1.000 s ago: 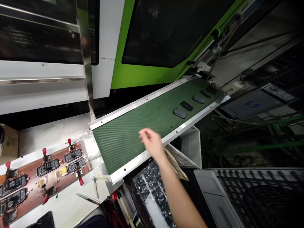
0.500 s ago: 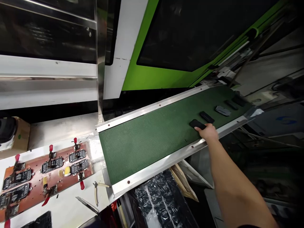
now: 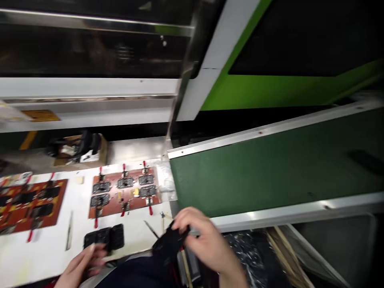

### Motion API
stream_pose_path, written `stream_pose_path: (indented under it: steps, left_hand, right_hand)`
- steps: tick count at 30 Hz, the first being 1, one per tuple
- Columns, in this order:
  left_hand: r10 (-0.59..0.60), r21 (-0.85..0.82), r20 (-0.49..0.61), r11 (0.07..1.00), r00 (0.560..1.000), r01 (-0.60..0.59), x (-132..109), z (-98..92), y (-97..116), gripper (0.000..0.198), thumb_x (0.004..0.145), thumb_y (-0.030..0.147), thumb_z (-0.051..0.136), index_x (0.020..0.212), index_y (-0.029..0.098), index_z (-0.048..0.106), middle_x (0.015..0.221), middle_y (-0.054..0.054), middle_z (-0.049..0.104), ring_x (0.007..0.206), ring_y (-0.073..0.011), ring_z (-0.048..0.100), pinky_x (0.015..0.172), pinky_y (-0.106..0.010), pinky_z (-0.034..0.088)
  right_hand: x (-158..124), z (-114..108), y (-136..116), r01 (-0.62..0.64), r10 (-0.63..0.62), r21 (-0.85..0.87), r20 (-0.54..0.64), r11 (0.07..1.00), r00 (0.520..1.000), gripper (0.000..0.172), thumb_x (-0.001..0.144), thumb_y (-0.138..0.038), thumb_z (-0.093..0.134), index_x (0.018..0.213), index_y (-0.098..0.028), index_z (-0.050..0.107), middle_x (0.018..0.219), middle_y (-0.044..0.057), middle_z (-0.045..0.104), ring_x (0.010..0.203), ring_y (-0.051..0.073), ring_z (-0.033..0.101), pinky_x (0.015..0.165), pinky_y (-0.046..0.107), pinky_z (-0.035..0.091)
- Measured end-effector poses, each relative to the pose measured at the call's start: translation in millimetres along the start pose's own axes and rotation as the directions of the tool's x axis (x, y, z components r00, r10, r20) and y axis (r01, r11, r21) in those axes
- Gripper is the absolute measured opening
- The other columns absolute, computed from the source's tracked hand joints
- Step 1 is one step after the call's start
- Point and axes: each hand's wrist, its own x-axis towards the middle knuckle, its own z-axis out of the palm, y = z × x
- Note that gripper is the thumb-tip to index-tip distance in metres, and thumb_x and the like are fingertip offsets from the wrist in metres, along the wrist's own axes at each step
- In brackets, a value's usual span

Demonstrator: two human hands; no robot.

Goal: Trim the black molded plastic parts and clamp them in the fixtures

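Observation:
My right hand (image 3: 201, 240) grips a black plastic part (image 3: 168, 245) by its upper end, held tilted over the front edge of the white table. My left hand (image 3: 84, 266) is at the table's front edge, fingers loosely apart and nothing seen in them. Its fingertips are close to several black parts (image 3: 117, 237) lying side by side; whether they touch is not clear. Behind these is a reddish-brown fixture board (image 3: 130, 197) with red-handled toggle clamps over black grid-like parts. A pair of nippers (image 3: 163, 220) and a slim knife (image 3: 151, 229) lie between board and hand.
A green conveyor belt (image 3: 255, 172) with metal rails runs off to the right, a dark part (image 3: 366, 160) on it. A second clamp board (image 3: 57, 212) is at the left. A cardboard box (image 3: 103, 150) stands behind the table. Plastic-wrapped black parts (image 3: 252, 256) sit below the belt.
My right hand has come back from the belt with a black part, now held near my body. My left hand has entered view, and the view has swung left.

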Motion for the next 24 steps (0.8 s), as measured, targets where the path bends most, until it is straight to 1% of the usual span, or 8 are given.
stream_pose_path:
  steps: [1, 3, 5, 7, 11, 14, 20, 24]
  left_hand:
    - [0.041, -0.184, 0.16, 0.983, 0.986, -0.011, -9, -4.4, 4, 0.063, 0.083, 0.069, 0.056, 0.118, 0.017, 0.065, 0.121, -0.015, 0.069, 0.107, -0.0319, 0.067, 0.089, -0.043, 0.056]
    - [0.122, -0.352, 0.479, 0.934, 0.869, 0.063, -28, -12.5, 12, 0.069, 0.086, 0.069, 0.052, 0.128, 0.014, 0.061, 0.127, -0.02, 0.065, 0.107, -0.0327, 0.068, 0.086, -0.042, 0.055]
    - [0.193, -0.362, 0.64, 0.93, 0.743, 0.07, -44, -24.7, 16, 0.061, 0.087, 0.055, 0.064, 0.131, 0.013, 0.059, 0.115, -0.02, 0.07, 0.096, -0.0296, 0.072, 0.077, -0.035, 0.055]
    - [0.238, -0.372, 0.683, 0.927, 0.691, 0.048, -52, -44.7, 15, 0.056, 0.082, 0.038, 0.076, 0.13, 0.014, 0.058, 0.092, -0.014, 0.074, 0.073, -0.0213, 0.073, 0.063, -0.026, 0.054]
    - [0.298, -0.542, 0.452, 0.841, 0.841, -0.007, -36, -110.6, 8, 0.049, 0.08, 0.022, 0.079, 0.125, 0.022, 0.058, 0.069, 0.002, 0.065, 0.052, -0.0094, 0.062, 0.053, -0.021, 0.055]
    - [0.301, -0.6, 0.216, 0.792, 0.929, -0.117, -7, -176.4, 8, 0.039, 0.078, 0.014, 0.079, 0.112, 0.021, 0.061, 0.087, 0.001, 0.069, 0.071, -0.0102, 0.067, 0.071, -0.026, 0.061]
    - [0.338, -0.591, 0.182, 0.788, 0.923, -0.172, 24, -313.2, 4, 0.028, 0.079, 0.017, 0.076, 0.102, 0.017, 0.06, 0.1, -0.003, 0.069, 0.091, -0.0145, 0.067, 0.085, -0.03, 0.059]
    - [0.355, -0.547, 0.221, 0.816, 0.908, -0.185, 25, -383.5, -2, 0.037, 0.083, 0.026, 0.073, 0.114, 0.019, 0.054, 0.106, -0.006, 0.069, 0.09, -0.0174, 0.068, 0.084, -0.034, 0.057]
  right_hand:
    - [14, 38, -13, 0.068, -0.073, 0.037, 0.177, 0.997, 0.982, 0.011, 0.083, -0.016, 0.072, 0.09, -0.024, 0.068, 0.097, 0.0, 0.072, 0.1, 0.017, 0.064, 0.092, 0.027, 0.045]
    - [38, 100, -34, 0.188, -0.21, 0.095, 0.41, 0.978, 0.887, 0.013, 0.079, -0.021, 0.079, 0.09, -0.024, 0.072, 0.095, -0.001, 0.073, 0.1, 0.017, 0.066, 0.094, 0.026, 0.043]
    - [55, 146, -49, 0.251, -0.294, 0.154, 0.519, 0.956, 0.802, 0.013, 0.078, -0.025, 0.08, 0.09, -0.024, 0.073, 0.094, -0.001, 0.074, 0.099, 0.017, 0.067, 0.095, 0.026, 0.043]
    - [64, 178, -60, 0.23, -0.311, 0.215, 0.535, 0.949, 0.785, 0.015, 0.081, -0.025, 0.078, 0.095, -0.025, 0.074, 0.097, 0.0, 0.074, 0.1, 0.017, 0.066, 0.095, 0.027, 0.044]
    - [72, 243, -72, -0.077, 0.008, 0.221, 0.298, 0.972, 0.954, 0.026, 0.091, -0.032, 0.066, 0.116, -0.026, 0.067, 0.12, 0.005, 0.066, 0.109, 0.02, 0.062, 0.092, 0.032, 0.048]
    - [79, 318, -78, -0.295, 0.218, 0.315, 0.258, 0.902, 0.941, 0.036, 0.099, -0.045, 0.05, 0.124, -0.022, 0.059, 0.113, 0.009, 0.066, 0.095, 0.019, 0.066, 0.079, 0.032, 0.053]
    - [118, 494, -118, -0.445, 0.394, 0.495, 0.211, 0.746, 0.895, 0.035, 0.093, -0.052, 0.058, 0.1, -0.018, 0.056, 0.079, 0.001, 0.062, 0.066, 0.012, 0.061, 0.061, 0.025, 0.051]
    - [148, 560, -150, -0.506, 0.478, 0.483, 0.192, 0.714, 0.857, 0.037, 0.089, -0.054, 0.062, 0.085, -0.019, 0.051, 0.067, -0.003, 0.058, 0.055, 0.01, 0.054, 0.053, 0.022, 0.045]
